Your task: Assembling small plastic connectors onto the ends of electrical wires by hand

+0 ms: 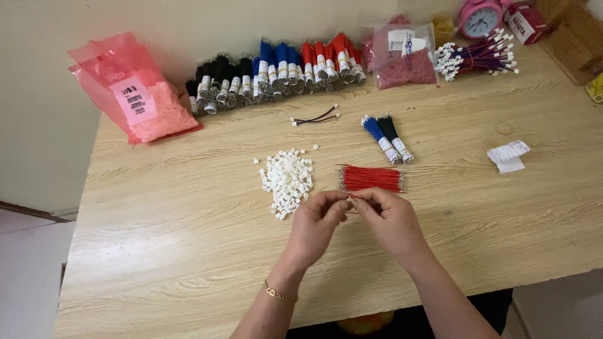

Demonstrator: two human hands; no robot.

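Left hand and right hand meet fingertip to fingertip above the middle of the counter, both pinched narrow on one small part between them; looks like a thin red wire, too small to confirm. Loose red wires lie just beyond the fingers, pile of white connector housings just left of them. Blue and black wire bundles sit further back, with a short finished lead beyond. Along the far edge: row of black, blue and red wire bundles, pink bag at the far left corner, purple leads with white connectors toward the far right. Folded white paper strip near the right edge.
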